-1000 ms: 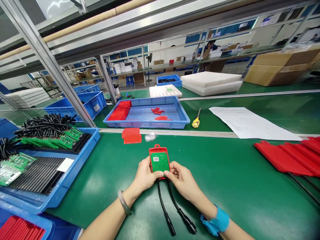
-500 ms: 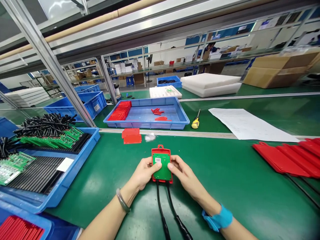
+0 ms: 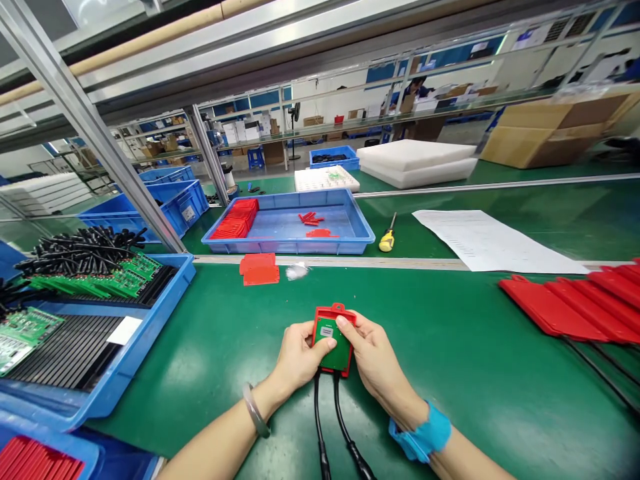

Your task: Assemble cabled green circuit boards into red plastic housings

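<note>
Change: both hands have slid up from the lower end of the red shell (image 3: pixel 336 311) onto its face, and the piece now sits lower and nearer the body, tipped slightly right. The cable ends have dropped out of the bottom of the view. My read is that the grip has gone from just holding to pressing the green board (image 3: pixel 334 348) down into the shell.

Left hand (image 3: pixel 299 359): curled closed on the shell's left edge, thumb on the board. Right hand (image 3: pixel 376 365): closed on the right edge, with a fingertip on the board's upper part. The shell is held just above or on the green bench (image 3: pixel 450 373); I can't tell which. It's at centre, in front of the person.

Materials:
- The shell is rigid moulded red plastic, rectangular, with a small loop tab on top.
- The board is a flat green PCB with a small white label.
- Two black cables (image 3: pixel 320 427) are round and rubbery and leave the shell's bottom edge.
- The bench mat is smooth with a slight sheen.

Around:
- blue tray (image 3: pixel 360 235) beyond, shallow hard plastic, holding red parts
- red covers (image 3: pixel 560 312) fanned out at right
- blue bin (image 3: pixel 150 333) at left, with more green boards on black ribbed slots
- yellow-handled screwdriver (image 3: pixel 386 241) and paper sheet (image 3: pixel 480 240) further back
</note>
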The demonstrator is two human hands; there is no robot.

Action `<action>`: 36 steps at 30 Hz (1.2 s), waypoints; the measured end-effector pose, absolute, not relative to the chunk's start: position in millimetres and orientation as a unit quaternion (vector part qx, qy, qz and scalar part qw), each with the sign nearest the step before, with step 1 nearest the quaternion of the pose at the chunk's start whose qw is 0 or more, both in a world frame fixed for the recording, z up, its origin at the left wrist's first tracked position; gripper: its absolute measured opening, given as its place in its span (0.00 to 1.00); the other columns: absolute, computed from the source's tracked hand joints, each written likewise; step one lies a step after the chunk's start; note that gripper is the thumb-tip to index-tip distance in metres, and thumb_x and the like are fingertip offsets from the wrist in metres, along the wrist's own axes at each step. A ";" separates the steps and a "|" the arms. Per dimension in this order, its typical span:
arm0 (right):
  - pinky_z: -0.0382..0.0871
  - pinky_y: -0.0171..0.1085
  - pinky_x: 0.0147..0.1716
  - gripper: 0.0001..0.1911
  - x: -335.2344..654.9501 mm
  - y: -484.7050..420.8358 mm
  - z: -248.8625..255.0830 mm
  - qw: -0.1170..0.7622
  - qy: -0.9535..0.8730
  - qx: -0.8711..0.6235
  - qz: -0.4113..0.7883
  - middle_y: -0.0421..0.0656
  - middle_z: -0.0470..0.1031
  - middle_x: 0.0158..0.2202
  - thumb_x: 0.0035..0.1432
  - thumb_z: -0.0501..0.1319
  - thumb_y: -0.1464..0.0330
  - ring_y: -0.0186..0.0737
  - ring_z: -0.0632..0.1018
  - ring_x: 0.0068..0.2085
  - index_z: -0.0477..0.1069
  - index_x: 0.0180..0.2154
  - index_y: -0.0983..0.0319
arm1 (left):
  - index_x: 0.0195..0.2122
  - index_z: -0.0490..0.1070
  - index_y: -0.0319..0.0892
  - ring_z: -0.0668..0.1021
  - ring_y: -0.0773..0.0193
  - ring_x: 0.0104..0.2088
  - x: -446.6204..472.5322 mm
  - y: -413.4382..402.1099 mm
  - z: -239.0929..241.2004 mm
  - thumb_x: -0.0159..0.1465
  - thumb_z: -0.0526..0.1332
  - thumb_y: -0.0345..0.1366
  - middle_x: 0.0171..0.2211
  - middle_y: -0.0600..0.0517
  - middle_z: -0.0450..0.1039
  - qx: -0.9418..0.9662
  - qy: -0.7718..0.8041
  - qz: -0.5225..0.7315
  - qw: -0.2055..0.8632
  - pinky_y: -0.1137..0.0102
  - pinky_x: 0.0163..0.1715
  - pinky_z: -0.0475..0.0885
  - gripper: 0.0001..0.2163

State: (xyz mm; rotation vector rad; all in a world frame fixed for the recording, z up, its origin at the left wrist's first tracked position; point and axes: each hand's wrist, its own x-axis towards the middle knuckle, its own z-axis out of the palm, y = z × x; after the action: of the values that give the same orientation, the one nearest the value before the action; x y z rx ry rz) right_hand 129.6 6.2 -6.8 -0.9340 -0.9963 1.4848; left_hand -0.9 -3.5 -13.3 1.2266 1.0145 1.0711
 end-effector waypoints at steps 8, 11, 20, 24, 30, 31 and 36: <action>0.71 0.41 0.39 0.23 135.0 5.6 -2.8 0.478 -0.437 -0.355 0.674 0.45 0.77 0.39 0.55 0.60 0.52 0.44 0.76 0.39 0.70 0.46 0.61 | 0.38 0.76 0.35 0.75 0.62 0.29 -3.1 -1.7 -5.9 0.52 0.66 0.44 0.30 0.48 0.77 0.463 0.409 0.462 0.637 0.69 0.34 0.70 0.17; 0.69 0.41 0.43 0.21 137.0 6.4 -2.8 0.453 -0.491 -0.324 0.670 0.43 0.76 0.42 0.57 0.59 0.54 0.43 0.75 0.41 0.69 0.49 0.58 | 0.38 0.76 0.36 0.76 0.61 0.30 -5.4 -1.5 -4.0 0.53 0.66 0.43 0.30 0.48 0.77 0.447 0.426 0.504 0.604 0.67 0.35 0.70 0.16; 0.67 0.39 0.33 0.16 137.6 4.9 -6.5 0.375 -0.660 -0.392 0.520 0.43 0.74 0.32 0.61 0.52 0.59 0.42 0.72 0.31 0.72 0.40 0.61 | 0.41 0.76 0.40 0.75 0.62 0.37 -20.6 7.6 8.7 0.55 0.64 0.41 0.37 0.48 0.76 0.432 0.429 0.529 0.591 0.69 0.40 0.67 0.14; 0.60 0.35 0.25 0.17 131.9 -0.9 -11.4 0.326 -0.708 -0.415 0.469 0.40 0.68 0.24 0.62 0.48 0.59 0.38 0.66 0.25 0.68 0.30 0.61 | 0.38 0.77 0.36 0.74 0.64 0.31 -28.9 10.5 9.5 0.51 0.68 0.39 0.31 0.47 0.76 0.476 0.457 0.463 0.591 0.71 0.34 0.65 0.15; 0.57 0.34 0.24 0.17 125.0 -1.0 -12.8 0.320 -0.728 -0.444 0.413 0.39 0.68 0.23 0.63 0.45 0.60 0.37 0.66 0.24 0.66 0.29 0.60 | 0.39 0.76 0.36 0.73 0.66 0.30 -32.5 11.1 10.6 0.55 0.64 0.41 0.30 0.48 0.75 0.517 0.437 0.416 0.607 0.72 0.32 0.65 0.15; 0.57 0.34 0.24 0.17 124.3 -0.7 -12.0 0.318 -0.731 -0.452 0.400 0.39 0.68 0.22 0.63 0.45 0.61 0.38 0.67 0.23 0.67 0.29 0.60 | 0.38 0.76 0.36 0.73 0.66 0.30 -31.2 11.5 10.6 0.55 0.64 0.41 0.30 0.48 0.75 0.523 0.444 0.424 0.592 0.73 0.32 0.65 0.15; 0.60 0.35 0.23 0.20 129.9 -8.3 -16.0 0.317 -0.745 -0.485 0.332 0.41 0.73 0.21 0.60 0.46 0.58 0.41 0.72 0.22 0.71 0.28 0.59 | 0.32 0.77 0.37 0.75 0.63 0.30 -19.5 5.6 9.6 0.53 0.63 0.35 0.29 0.49 0.77 0.517 0.505 0.473 0.504 0.71 0.34 0.69 0.08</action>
State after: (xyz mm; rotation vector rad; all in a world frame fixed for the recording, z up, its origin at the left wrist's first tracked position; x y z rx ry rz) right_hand 129.9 -8.3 -16.0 -1.2771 -1.9604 0.8730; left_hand -19.5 5.6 9.6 1.2483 1.2202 1.1408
